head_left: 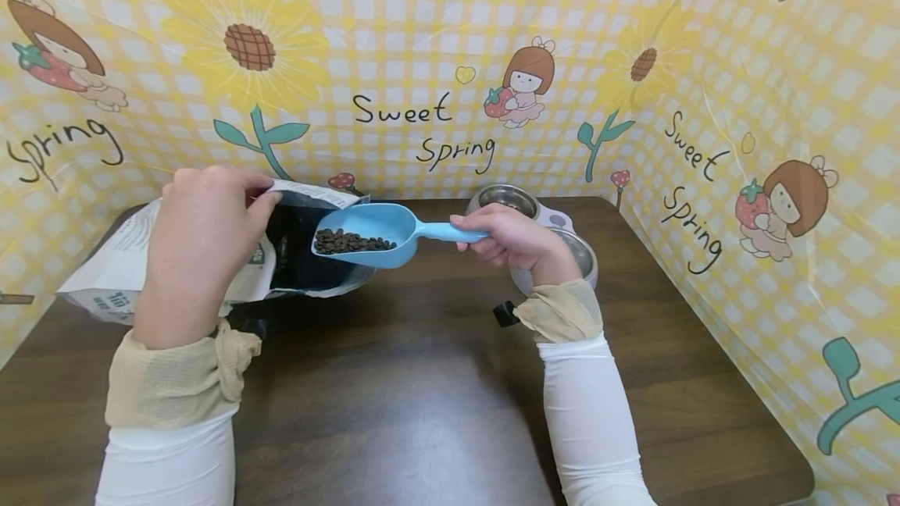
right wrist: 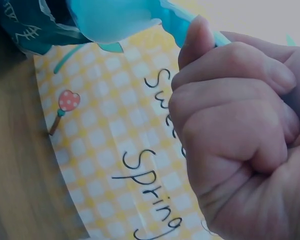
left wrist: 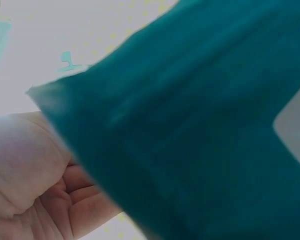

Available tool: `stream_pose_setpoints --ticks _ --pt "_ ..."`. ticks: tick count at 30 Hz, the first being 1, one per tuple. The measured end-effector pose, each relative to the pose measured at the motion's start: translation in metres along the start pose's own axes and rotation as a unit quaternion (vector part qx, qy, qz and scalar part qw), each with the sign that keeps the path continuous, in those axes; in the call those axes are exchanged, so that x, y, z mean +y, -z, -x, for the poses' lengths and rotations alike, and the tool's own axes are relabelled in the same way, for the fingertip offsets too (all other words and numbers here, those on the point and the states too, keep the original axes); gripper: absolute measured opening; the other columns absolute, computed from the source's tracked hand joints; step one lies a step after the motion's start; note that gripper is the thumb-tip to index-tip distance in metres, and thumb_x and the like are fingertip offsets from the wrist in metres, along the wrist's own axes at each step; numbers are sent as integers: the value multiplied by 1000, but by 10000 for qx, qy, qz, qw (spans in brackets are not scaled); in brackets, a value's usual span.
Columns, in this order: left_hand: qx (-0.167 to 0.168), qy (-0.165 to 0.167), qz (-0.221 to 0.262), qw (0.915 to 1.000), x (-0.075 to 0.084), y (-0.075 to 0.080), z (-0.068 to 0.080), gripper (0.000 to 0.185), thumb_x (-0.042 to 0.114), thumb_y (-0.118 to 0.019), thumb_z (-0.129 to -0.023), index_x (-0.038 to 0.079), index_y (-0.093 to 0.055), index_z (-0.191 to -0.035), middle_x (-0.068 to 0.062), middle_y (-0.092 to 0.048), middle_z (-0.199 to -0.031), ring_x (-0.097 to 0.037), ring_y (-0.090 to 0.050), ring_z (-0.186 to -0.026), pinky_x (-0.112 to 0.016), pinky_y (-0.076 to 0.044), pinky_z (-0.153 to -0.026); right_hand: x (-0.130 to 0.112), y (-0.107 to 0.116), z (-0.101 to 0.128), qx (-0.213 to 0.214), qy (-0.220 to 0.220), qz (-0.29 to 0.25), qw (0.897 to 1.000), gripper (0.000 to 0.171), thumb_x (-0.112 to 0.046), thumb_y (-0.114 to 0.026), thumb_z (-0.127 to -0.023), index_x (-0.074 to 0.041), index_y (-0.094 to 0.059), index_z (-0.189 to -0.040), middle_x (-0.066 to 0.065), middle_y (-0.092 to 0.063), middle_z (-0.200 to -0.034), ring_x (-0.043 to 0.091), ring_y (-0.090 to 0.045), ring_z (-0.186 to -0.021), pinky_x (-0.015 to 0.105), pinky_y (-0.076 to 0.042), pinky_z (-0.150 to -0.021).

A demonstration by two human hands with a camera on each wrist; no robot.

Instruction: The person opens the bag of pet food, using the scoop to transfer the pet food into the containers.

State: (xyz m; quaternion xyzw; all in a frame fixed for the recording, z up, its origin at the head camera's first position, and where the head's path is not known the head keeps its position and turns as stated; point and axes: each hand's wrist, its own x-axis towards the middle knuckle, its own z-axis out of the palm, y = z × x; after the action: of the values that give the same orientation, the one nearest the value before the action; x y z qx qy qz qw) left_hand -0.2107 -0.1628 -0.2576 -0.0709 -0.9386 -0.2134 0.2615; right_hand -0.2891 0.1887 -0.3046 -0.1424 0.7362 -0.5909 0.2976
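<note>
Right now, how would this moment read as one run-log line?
left hand: holds bag mouth open | right hand: grips blue scoop, kibble inside, above bag mouth | double bowl: behind right hand

Double steel bowl stand, perhaps.

sleeves: 2, white, snug | cuffs: beige, possibly mesh | hands: bare

Kibble-filled blue scoop at open bag mouth
</note>
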Motion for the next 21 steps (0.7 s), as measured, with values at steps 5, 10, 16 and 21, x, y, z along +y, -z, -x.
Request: stream_pose_setpoints --ticks 5,10,16,21 --pt "109 -61 12 9999 -1 0 1 20 13 -69 -103 0 -83 -108 -29 -79 -96 -52 -68 -78 -70 -52 -72 4 13 9 -33 71 -161 9998 46 -26 -46 -116 -7 -67 -79 -13 -32 -52 2 -27 -45 20 -19 -48" --pt "150 -90 -11 9998 -2 1 1 19 13 -68 -103 1 -83 -105 -28 -78 -93 -52 -67 -77 -70 -51 -71 11 31 24 -39 11 -260 9997 47 -25 -42 -117 -7 -66 -80 -13 -34 -52 2 -23 -47 21 -16 -50" --pt "43 -46 -22 10000 -1 2 1 21 12 -67 -103 0 -83 -111 -30 -80 -104 -60 -69 -92 -74 -49 -81 25 60 53 107 170 -501 9985 53 -23 -36 -119 -8 -68 -79 -12 -33 -54 8 -16 -53 26 -9 -54" --pt "-72 5 26 10000 -1 2 1 23 12 -67 -103 -1 -82 -116 -31 -79 -110 -62 -69 -100 -78 -46 -90 36 85 77 365 349 -612 9968 53 -24 -35 -120 -7 -69 -83 -10 -31 -57 11 -11 -56 31 -4 -56"
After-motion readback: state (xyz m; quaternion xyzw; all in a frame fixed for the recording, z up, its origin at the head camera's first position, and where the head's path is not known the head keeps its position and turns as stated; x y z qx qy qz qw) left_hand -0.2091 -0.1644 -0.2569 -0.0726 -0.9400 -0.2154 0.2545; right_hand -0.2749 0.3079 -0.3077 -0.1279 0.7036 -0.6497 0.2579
